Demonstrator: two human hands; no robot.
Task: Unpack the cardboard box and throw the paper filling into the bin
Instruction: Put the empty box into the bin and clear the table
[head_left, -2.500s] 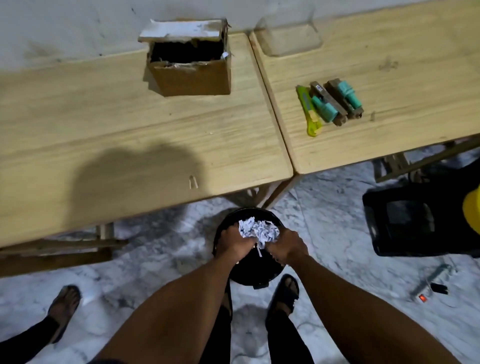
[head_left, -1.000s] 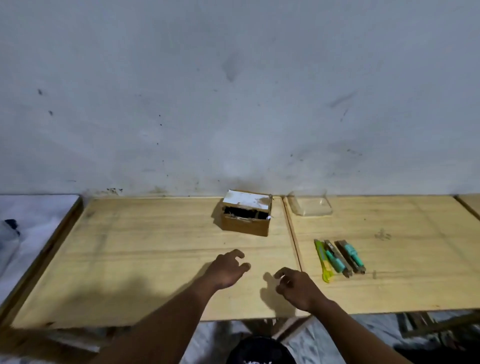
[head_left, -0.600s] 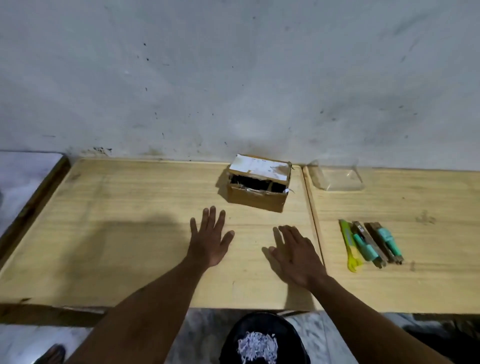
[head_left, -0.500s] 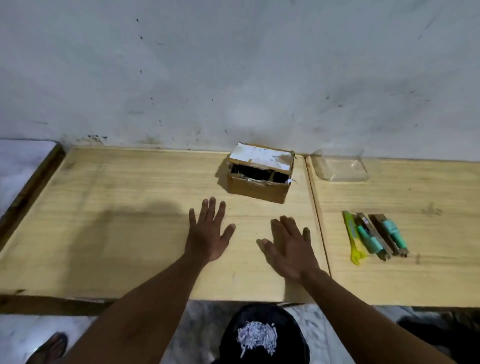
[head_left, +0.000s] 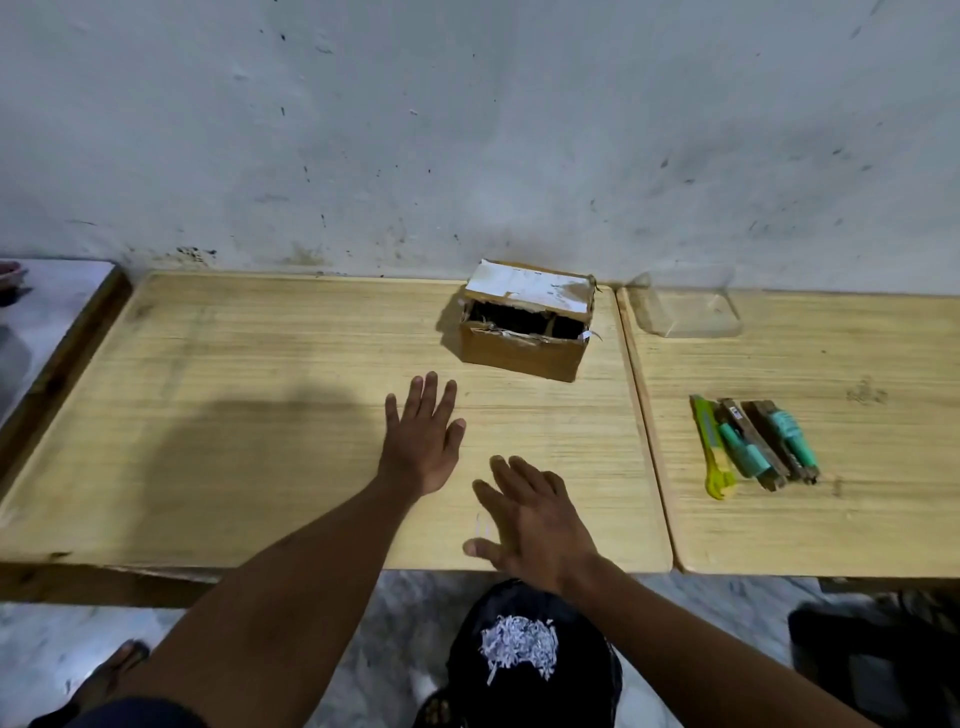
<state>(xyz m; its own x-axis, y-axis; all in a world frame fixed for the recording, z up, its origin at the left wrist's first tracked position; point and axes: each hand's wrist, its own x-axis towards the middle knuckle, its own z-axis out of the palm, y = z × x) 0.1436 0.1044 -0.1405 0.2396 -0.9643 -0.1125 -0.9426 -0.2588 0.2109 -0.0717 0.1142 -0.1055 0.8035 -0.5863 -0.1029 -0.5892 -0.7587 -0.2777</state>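
A small brown cardboard box (head_left: 522, 353) stands open near the wall on the left wooden table (head_left: 234, 415), its white-topped flap raised and its inside dark. My left hand (head_left: 423, 441) lies flat with fingers spread on the table, short of the box. My right hand (head_left: 530, 525) hovers open, palm down, over the table's front edge. Below it on the floor stands a black bin (head_left: 530, 686) with white shredded paper filling (head_left: 519, 644) inside.
On the right table (head_left: 831, 519) lie a yellow utility knife (head_left: 710, 447) and two teal-and-brown tools (head_left: 763, 441). A clear plastic tray (head_left: 688, 312) sits by the wall. A foot in a sandal (head_left: 111, 675) shows at lower left, a dark object (head_left: 872, 654) at lower right.
Both hands dropped the paper into the bin, rose and came to the table with fingers spread. Since half a second ago the right hand has drawn back toward the front edge.
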